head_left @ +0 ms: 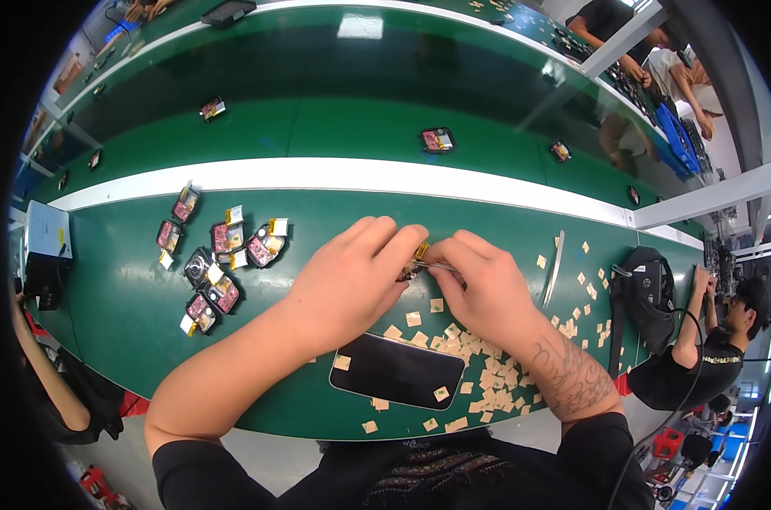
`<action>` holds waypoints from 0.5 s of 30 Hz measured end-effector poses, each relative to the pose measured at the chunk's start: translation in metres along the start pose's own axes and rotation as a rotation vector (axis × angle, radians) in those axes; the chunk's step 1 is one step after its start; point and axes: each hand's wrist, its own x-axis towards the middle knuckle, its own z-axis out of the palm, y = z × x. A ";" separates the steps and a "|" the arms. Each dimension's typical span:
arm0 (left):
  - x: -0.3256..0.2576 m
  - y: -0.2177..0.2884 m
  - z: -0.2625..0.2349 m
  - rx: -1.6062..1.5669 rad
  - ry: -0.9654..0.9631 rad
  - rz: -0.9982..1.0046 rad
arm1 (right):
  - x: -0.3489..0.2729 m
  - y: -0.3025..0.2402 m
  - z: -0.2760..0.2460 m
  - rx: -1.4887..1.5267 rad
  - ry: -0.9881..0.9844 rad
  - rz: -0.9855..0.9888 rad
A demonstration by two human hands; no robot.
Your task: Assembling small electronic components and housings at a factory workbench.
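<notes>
My left hand (348,276) is closed around a small electronic device (407,272), mostly hidden by the fingers. A yellow piece (421,251) shows at its top edge, between the two hands. My right hand (485,278) pinches slim metal tweezers (441,267), their tips reaching the device. Below the hands lies a dark-screened phone (394,371) with a couple of small tan squares on it. Many more loose tan adhesive squares (496,374) are scattered beside it, under my right forearm.
Several opened watch-like devices (224,293) with pink boards cluster at left. A metal strip (554,270) lies right of my hands. A black corded device (649,285) stands at far right, a box (47,246) at far left. Beyond the white rail (343,175), more devices (437,139) sit on a green belt.
</notes>
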 end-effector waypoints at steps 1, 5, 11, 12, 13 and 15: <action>0.001 0.000 -0.001 -0.028 -0.015 -0.021 | 0.000 0.005 0.002 0.002 0.005 -0.001; 0.000 0.002 -0.001 -0.084 -0.069 -0.128 | -0.001 0.022 0.001 0.391 0.090 0.050; 0.000 -0.003 -0.001 -0.104 -0.051 -0.064 | 0.004 0.016 -0.013 0.018 -0.108 -0.149; 0.001 -0.003 -0.001 -0.099 -0.054 -0.062 | 0.004 0.020 -0.013 0.019 -0.104 -0.147; 0.001 -0.003 -0.002 -0.093 -0.058 -0.062 | 0.004 0.024 -0.012 0.015 -0.087 -0.195; 0.002 -0.002 -0.004 -0.101 -0.080 -0.080 | 0.003 0.025 -0.011 0.011 -0.068 -0.240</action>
